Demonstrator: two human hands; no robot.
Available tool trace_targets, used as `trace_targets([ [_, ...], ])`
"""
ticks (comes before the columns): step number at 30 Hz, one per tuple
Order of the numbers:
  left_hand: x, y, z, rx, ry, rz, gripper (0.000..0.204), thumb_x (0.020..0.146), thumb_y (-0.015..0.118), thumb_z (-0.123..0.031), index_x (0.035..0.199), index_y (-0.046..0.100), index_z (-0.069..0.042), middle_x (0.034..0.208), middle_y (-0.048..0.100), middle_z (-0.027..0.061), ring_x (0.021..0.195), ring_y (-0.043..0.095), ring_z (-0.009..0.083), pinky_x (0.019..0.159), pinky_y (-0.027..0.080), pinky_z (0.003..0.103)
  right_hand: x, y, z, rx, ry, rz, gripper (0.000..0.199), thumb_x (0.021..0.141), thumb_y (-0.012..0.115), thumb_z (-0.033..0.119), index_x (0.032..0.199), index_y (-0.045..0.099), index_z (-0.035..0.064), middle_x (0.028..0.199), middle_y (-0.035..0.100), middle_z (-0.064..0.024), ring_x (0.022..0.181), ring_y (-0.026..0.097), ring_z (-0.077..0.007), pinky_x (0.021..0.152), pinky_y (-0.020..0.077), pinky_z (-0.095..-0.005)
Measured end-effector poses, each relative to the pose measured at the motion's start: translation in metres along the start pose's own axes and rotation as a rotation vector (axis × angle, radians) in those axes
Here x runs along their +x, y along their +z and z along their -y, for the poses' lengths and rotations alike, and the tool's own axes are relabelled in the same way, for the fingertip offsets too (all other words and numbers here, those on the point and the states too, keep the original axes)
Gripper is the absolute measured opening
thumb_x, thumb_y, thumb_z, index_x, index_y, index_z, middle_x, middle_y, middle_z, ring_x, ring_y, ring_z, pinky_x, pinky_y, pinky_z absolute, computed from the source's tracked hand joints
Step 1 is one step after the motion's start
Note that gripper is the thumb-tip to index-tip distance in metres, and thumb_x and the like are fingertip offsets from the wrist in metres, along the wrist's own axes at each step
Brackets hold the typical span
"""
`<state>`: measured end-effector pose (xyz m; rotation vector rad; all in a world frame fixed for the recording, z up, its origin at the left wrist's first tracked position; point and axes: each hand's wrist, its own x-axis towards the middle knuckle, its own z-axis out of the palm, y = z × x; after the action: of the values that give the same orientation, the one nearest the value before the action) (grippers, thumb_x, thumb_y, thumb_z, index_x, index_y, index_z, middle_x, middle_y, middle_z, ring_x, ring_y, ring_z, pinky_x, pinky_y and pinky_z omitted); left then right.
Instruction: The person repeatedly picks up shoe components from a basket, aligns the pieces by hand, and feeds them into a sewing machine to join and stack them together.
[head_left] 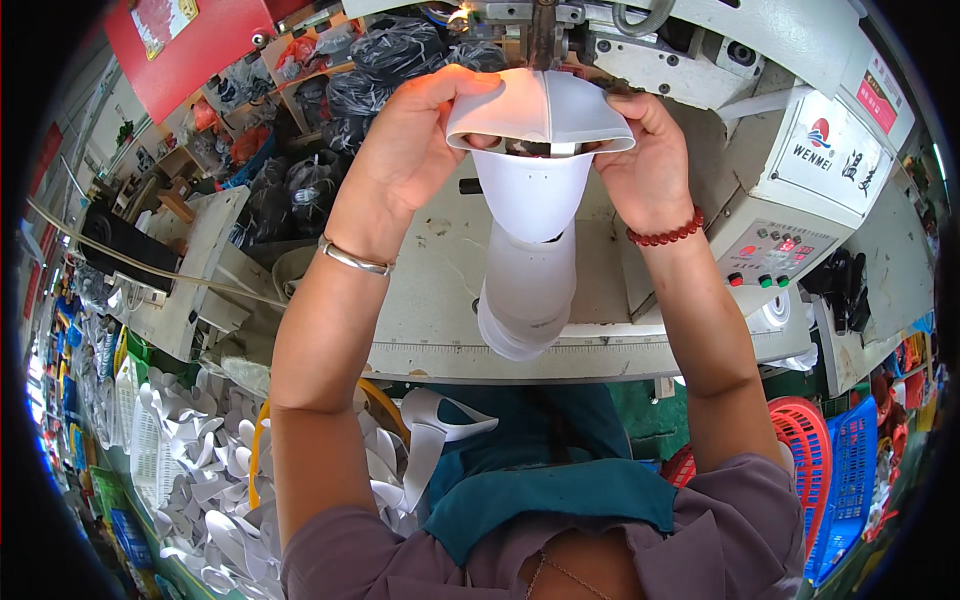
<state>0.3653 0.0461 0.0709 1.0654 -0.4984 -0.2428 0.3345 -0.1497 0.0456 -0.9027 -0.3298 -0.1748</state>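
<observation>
Up at the machine head, a white curved shoe-upper-like piece (590, 112) is stretched between my two hands, a seam running down its middle under the machine's vertical bar (543, 40). My left hand (415, 125) pinches its left edge, thumb on top and fingers underneath. The right edge is gripped by my right hand (648, 165), its thumb also on top. Directly below hangs a smooth white tapered piece (532, 190). Beneath that, more rounded white material (527, 290) reaches over the table's front edge; how these parts join is hidden.
The pale worktable (430, 300) has a ruler along its front. A control box (770, 250) with buttons stands at right. White cut pieces (225, 490) lie heaped at lower left. Red (805, 440) and blue baskets (845, 490) stand at lower right. Black bags (395, 50) fill shelves behind.
</observation>
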Motion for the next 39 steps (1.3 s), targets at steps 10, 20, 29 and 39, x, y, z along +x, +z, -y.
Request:
trace_targets([
  [10, 0.014, -0.007, 0.006, -0.166, -0.074, 0.086, 0.016, 0.082, 0.056, -0.014, 0.085, 0.063, 0.0, 0.073, 0.06, 0.0024, 0.061, 0.049, 0.0092, 0.056, 0.039, 0.022, 0.005, -0.009, -0.005, 0.042, 0.08, 0.01, 0.029, 0.085, 0.044, 0.017, 0.107, 0.057, 0.0032, 0.069, 0.047, 0.006, 0.065, 0.041, -0.0079, 0.074, 0.0386, -0.0253],
  [20, 0.013, -0.008, 0.008, -0.165, -0.065, 0.07, 0.017, 0.083, 0.056, -0.015, 0.084, 0.063, 0.0, 0.072, 0.06, 0.0029, 0.06, 0.049, 0.0098, 0.055, 0.04, 0.022, 0.001, -0.012, -0.007, 0.042, 0.053, 0.022, 0.014, 0.086, 0.044, 0.014, 0.09, 0.055, 0.0078, 0.072, 0.048, 0.0063, 0.069, 0.044, -0.0068, 0.074, 0.0382, -0.0242],
  [29, 0.013, -0.004, 0.01, -0.159, -0.057, 0.023, 0.016, 0.083, 0.056, -0.015, 0.083, 0.063, -0.001, 0.072, 0.059, 0.0024, 0.059, 0.048, 0.0096, 0.055, 0.039, 0.023, 0.0, -0.016, -0.01, 0.036, 0.035, 0.044, 0.007, 0.083, 0.053, 0.017, 0.084, 0.052, 0.0109, 0.072, 0.053, 0.0046, 0.071, 0.05, -0.0059, 0.07, 0.0377, -0.0235],
  [39, 0.016, -0.018, 0.022, -0.218, -0.181, 0.1, 0.018, 0.088, 0.051, -0.02, 0.072, 0.056, -0.011, 0.056, 0.05, -0.0035, 0.057, 0.046, 0.0088, 0.058, 0.039, 0.025, -0.003, -0.012, -0.014, 0.0, 0.09, -0.04, 0.022, 0.085, 0.05, 0.022, 0.091, 0.061, 0.0046, 0.085, 0.062, -0.0029, 0.078, 0.055, -0.0115, 0.073, 0.0404, -0.0261],
])
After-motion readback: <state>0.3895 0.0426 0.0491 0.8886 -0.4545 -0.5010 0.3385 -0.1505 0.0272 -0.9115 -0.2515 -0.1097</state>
